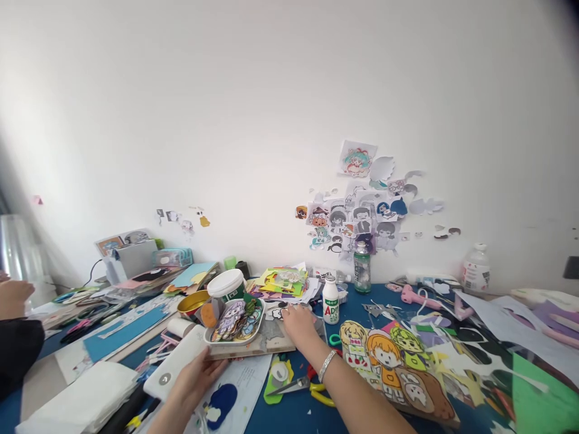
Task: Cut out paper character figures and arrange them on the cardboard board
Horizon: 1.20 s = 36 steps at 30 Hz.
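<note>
The left hand (192,377) has its fingers curled around the edge of a board (266,340). A full tray (235,322) sits on the board and could slide off if it tips. Further back, the right hand (301,325) lies fingers together, and its arm could knock the little bottle (330,300).

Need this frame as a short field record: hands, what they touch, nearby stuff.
left hand: grips near edge of board
right hand: flat on board, bracelet on wrist
on board: tray of cutouts
near right hand: white bottle, scissors, cartoon figure cutout
surface: blue table, paper scraps
far left: another person's hand
</note>
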{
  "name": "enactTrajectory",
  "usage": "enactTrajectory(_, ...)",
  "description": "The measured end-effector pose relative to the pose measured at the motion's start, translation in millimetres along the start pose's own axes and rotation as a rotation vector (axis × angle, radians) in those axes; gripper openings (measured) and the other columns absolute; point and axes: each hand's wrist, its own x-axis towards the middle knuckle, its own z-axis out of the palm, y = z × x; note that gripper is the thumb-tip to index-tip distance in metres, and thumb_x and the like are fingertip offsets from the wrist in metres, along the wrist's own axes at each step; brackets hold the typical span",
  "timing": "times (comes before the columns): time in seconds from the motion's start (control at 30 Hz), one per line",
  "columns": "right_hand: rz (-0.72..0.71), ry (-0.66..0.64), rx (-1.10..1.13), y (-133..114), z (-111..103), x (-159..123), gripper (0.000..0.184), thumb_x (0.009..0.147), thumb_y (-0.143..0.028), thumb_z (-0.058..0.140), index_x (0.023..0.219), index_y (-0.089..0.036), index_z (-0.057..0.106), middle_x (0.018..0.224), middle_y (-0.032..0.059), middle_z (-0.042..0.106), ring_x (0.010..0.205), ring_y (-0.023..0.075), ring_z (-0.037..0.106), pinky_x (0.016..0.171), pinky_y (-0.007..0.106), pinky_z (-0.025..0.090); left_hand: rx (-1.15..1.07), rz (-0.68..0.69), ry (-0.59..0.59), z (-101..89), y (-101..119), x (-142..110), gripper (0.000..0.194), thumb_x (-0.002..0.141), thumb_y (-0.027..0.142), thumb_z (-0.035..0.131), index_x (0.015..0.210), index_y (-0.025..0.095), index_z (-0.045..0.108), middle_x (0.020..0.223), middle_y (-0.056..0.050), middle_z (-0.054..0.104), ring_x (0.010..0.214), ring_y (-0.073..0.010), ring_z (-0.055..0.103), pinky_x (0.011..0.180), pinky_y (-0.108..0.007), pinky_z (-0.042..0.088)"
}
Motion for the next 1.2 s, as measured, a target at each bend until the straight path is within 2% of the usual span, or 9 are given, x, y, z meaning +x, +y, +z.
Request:
enactTrajectory(0.1,0.025,-0.007,-0.037,-3.3,3.7,2.0,0.022,0.088,-0.025,0.054,0.107,-0.014,0.056,0.107,0.0064,0.059,0.094,0.0197,0.058,0.076,0.038,0.051,0.020,0.013,-0.016,-0.8,-1.6,1.5,0.023,0.084,0.012,0.046,0.105,0.006,0.052,0.078,-0.008,0.060,0.072,-0.0188,0.064,0.063,-0.027,0.055)
enactTrajectory(0.27,0.055,-0.013,-0.056,-3.6,2.9,6.5,0.025,0.088,-0.026,0.053,0.111,-0.015,0.054,0.106,0.0060,0.059,0.091,0.0190,0.059,0.074,0.037,0.052,0.027,0.014,0.008,-1.0,-2.1,-0.7,0.017,0.083,0.007,0.045,0.098,0.005,0.053,0.076,-0.010,0.061,0.067,-0.0182,0.064,0.063,-0.027,0.055)
enactTrajectory(0.63,0.158,-0.037,-0.002,6.7,-1.6,14.2,0.020,0.088,-0.026,0.053,0.104,-0.015,0.058,0.103,0.0053,0.061,0.090,0.0178,0.059,0.075,0.036,0.052,0.036,0.048,0.089,-10.7,3.7,-27.2,0.039,0.081,0.003,0.045,0.120,-0.002,0.043,0.066,-0.006,0.061,0.056,-0.0179,0.062,0.054,-0.027,0.055)
enactTrajectory(0.87,0.234,-0.067,0.072,12.6,0.8,16.2,0.022,0.089,-0.029,0.052,0.106,-0.016,0.057,0.105,0.0058,0.060,0.089,0.0174,0.059,0.075,0.036,0.052,0.056,0.053,0.051,-24.9,5.6,-47.0,0.038,0.082,0.005,0.047,0.120,0.002,0.047,0.068,-0.007,0.067,0.062,-0.0192,0.066,0.061,-0.027,0.057)
enactTrajectory(1.1,0.274,-0.069,0.119,12.1,0.5,14.5,0.022,0.089,-0.029,0.052,0.107,-0.016,0.057,0.106,0.0061,0.060,0.092,0.0184,0.059,0.078,0.038,0.051,0.090,0.061,0.085,-41.9,16.8,-74.4,0.044,0.082,0.010,0.049,0.125,0.001,0.044,0.070,-0.007,0.067,0.065,-0.0205,0.067,0.066,-0.029,0.058)
enactTrajectory(1.2,0.207,-0.056,0.147,5.9,4.4,3.0,0.024,0.089,-0.029,0.051,0.109,-0.016,0.056,0.112,0.0068,0.058,0.103,0.0216,0.055,0.086,0.044,0.046,0.068,0.001,0.072,-55.2,19.4,-88.6,0.034,0.083,0.015,0.046,0.116,0.011,0.055,0.077,-0.008,0.070,0.079,-0.0245,0.068,0.072,-0.036,0.058)
